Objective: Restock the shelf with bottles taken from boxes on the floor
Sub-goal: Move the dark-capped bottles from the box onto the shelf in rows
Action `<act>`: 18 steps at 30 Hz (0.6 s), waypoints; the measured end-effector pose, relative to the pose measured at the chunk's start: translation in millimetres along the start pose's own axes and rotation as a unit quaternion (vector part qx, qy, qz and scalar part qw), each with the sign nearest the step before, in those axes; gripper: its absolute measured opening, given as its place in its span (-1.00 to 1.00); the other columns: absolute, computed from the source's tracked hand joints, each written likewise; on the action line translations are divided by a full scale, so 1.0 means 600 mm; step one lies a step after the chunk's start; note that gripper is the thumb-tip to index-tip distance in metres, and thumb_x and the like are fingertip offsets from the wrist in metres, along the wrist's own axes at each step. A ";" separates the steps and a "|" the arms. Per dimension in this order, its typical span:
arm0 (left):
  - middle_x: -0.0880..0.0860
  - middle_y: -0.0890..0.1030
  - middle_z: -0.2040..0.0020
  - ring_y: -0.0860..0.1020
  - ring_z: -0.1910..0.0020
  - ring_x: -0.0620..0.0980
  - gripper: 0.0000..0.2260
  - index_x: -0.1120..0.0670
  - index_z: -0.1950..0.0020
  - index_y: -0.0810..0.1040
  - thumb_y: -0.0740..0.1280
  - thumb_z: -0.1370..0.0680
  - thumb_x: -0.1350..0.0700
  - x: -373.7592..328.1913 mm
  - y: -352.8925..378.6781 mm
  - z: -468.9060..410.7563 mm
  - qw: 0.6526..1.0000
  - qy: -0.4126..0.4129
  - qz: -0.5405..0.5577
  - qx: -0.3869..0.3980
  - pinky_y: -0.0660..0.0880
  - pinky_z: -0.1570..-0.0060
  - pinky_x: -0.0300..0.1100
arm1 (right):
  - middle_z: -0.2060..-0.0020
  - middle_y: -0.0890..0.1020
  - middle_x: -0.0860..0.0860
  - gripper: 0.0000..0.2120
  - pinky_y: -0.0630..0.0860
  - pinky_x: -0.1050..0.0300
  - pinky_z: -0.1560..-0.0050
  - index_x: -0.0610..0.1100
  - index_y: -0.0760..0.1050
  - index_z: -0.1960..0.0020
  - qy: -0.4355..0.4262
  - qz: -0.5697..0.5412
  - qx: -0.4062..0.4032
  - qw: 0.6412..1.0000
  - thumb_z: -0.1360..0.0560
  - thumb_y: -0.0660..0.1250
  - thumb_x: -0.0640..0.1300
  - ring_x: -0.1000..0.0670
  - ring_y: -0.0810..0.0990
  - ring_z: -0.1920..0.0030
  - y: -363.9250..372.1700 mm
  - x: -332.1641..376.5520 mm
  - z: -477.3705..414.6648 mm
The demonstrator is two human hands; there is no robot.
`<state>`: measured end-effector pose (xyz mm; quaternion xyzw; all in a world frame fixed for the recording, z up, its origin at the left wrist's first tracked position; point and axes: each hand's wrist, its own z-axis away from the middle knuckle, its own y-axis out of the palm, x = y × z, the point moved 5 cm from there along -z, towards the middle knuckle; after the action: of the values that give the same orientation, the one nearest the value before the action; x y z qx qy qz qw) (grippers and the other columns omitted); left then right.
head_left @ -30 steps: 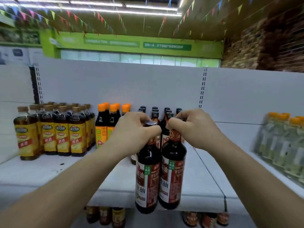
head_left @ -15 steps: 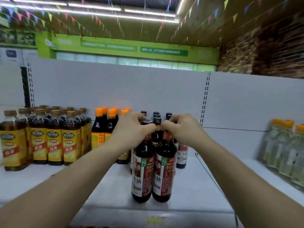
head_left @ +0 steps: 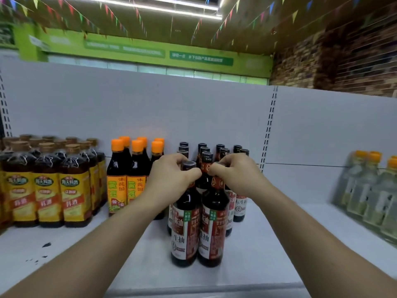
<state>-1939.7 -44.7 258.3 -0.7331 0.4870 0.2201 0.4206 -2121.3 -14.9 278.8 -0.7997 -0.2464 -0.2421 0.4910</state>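
The bare left forearm [head_left: 96,244] and right forearm [head_left: 311,233] reach from the near corners and converge at the far centre. The left hand [head_left: 171,175] grips the neck of the left bottle [head_left: 185,229]. The right hand [head_left: 234,173] grips the neck of the right bottle [head_left: 212,231]. Knuckles face up and the thumbs are just apart.

The shelf [head_left: 268,244] lies open to the right of the two front soy sauce bottles [head_left: 184,233], a wide bare stretch running to the clear bottles [head_left: 369,190] at the far right. Bare shelf also shows front left, ahead of the yellow-label cooking wine bottles [head_left: 73,198]. Behind the front pair, dark-capped bottles [head_left: 223,150] stand packed close, and orange-capped bottles [head_left: 117,183] close the left side, leaving no lane through. Above all the caps, room is open up the white back panel [head_left: 150,108]. The left hand [head_left: 169,179] and right hand [head_left: 236,173] grip the pair's necks, filling the space over them.
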 end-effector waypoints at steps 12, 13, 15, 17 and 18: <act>-0.04 0.75 0.16 0.73 0.15 -0.06 -0.93 0.02 0.05 0.74 0.53 -0.51 0.06 0.038 0.029 0.017 0.987 -0.018 0.159 0.010 0.69 0.06 0.08 | 0.22 0.72 0.15 -0.85 0.61 0.18 0.18 0.06 0.66 0.03 0.012 -0.094 -0.002 0.995 -0.46 0.52 0.08 0.19 0.69 0.20 0.031 -0.039 0.031; -0.05 0.75 0.15 0.73 0.13 -0.06 -0.92 0.01 0.04 0.74 0.53 -0.51 0.04 0.040 0.030 0.018 0.987 -0.017 0.160 0.011 0.69 0.04 0.08 | 0.21 0.72 0.16 -0.84 0.64 0.14 0.13 0.07 0.66 0.02 0.009 -0.093 -0.008 0.996 -0.45 0.52 0.08 0.19 0.69 0.18 0.034 -0.040 0.036; -0.05 0.75 0.14 0.73 0.13 -0.07 -0.92 -0.02 0.05 0.75 0.54 -0.50 0.01 0.045 0.032 0.021 0.986 -0.015 0.164 0.008 0.68 0.05 0.04 | 0.23 0.71 0.17 -0.82 0.65 0.14 0.13 0.08 0.65 0.03 0.015 -0.093 -0.019 0.995 -0.43 0.53 0.11 0.23 0.67 0.20 0.038 -0.043 0.046; -0.07 0.71 0.15 0.69 0.15 -0.13 -0.91 -0.06 0.13 0.73 0.55 -0.48 -0.05 0.051 0.030 0.023 0.989 -0.007 0.148 -0.010 0.65 0.12 -0.07 | 0.25 0.67 0.19 -0.79 0.54 0.26 0.27 0.10 0.62 0.03 0.024 -0.103 -0.031 0.994 -0.42 0.53 0.16 0.26 0.64 0.24 0.041 -0.051 0.060; -0.08 0.68 0.15 0.67 0.16 -0.16 -0.88 -0.07 0.16 0.72 0.55 -0.47 -0.08 0.052 0.029 0.024 0.991 -0.004 0.133 -0.017 0.62 0.15 -0.13 | 0.21 0.65 0.18 -0.74 0.48 0.29 0.26 0.11 0.60 0.00 0.029 -0.110 -0.042 0.993 -0.40 0.54 0.18 0.24 0.63 0.21 0.043 -0.057 0.068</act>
<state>-1940.8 -52.4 220.6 -0.6681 0.5749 0.2852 0.3765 -2125.0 6.4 223.5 -0.7802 -0.3081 -0.3278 0.4347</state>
